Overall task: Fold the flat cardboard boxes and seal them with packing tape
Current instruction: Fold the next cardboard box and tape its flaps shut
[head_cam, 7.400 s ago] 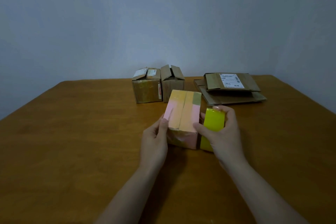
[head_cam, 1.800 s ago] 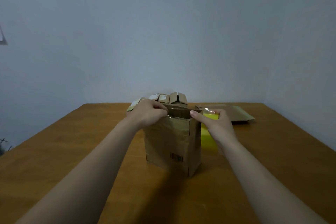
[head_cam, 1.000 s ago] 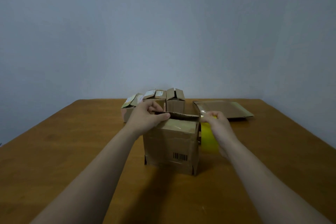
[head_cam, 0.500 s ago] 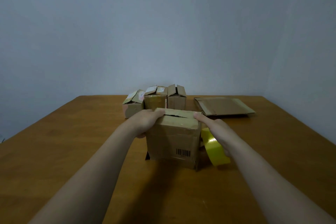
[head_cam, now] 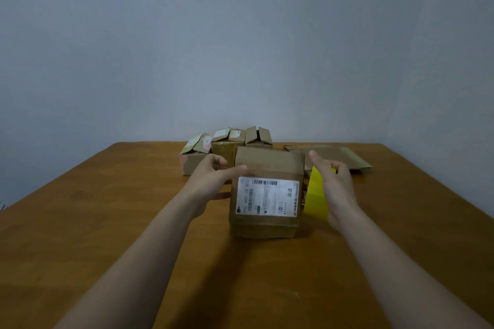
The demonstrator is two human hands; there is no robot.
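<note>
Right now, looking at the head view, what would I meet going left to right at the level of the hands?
Left hand → labelled box → yellow tape → right hand.

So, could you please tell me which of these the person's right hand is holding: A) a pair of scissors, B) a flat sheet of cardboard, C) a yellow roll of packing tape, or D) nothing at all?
C: the right hand is curled round the yellow tape roll just to the right of the box, while the left hand holds the box's left edge.
</note>
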